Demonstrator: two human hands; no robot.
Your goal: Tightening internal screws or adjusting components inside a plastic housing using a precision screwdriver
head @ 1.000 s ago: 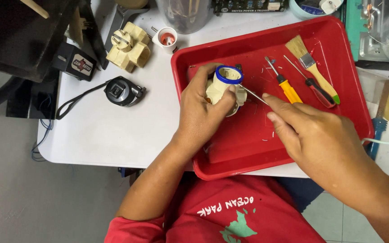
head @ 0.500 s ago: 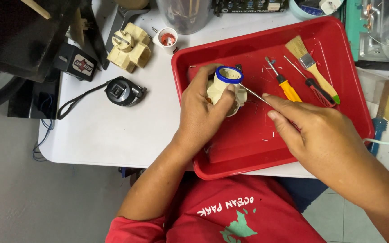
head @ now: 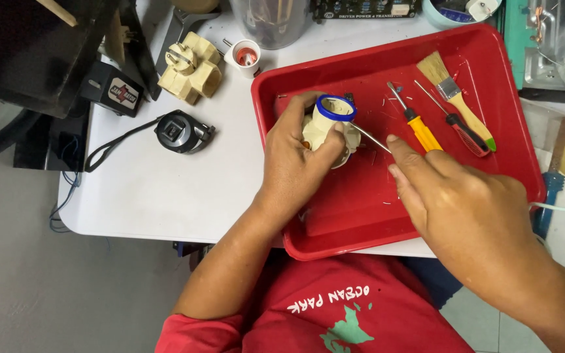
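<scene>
The left hand is wrapping its fingers around a cream plastic fitting with a blue ring at its top, holding it over the left part of the red tray, close to the tray's left wall. The right hand is pinching a thin metal rod between thumb and forefinger, and the rod's far end is reaching the side of the fitting just under the blue ring. The right hand is lying over the tray's near right corner, covering much of the floor there. Beyond it, a yellow-handled screwdriver, a red-and-black screwdriver and a paintbrush with a wooden handle are lying side by side, slanting toward the tray's far right corner, near one another but apart. The strip of tray floor between the fitting and the screwdrivers is showing bare, as is the patch under the left wrist. The tray's near edge is overhanging the front edge of the white tabletop. Left of the tray, a black tape measure with a strap and a cream plug adapter are sitting well apart from both hands.
</scene>
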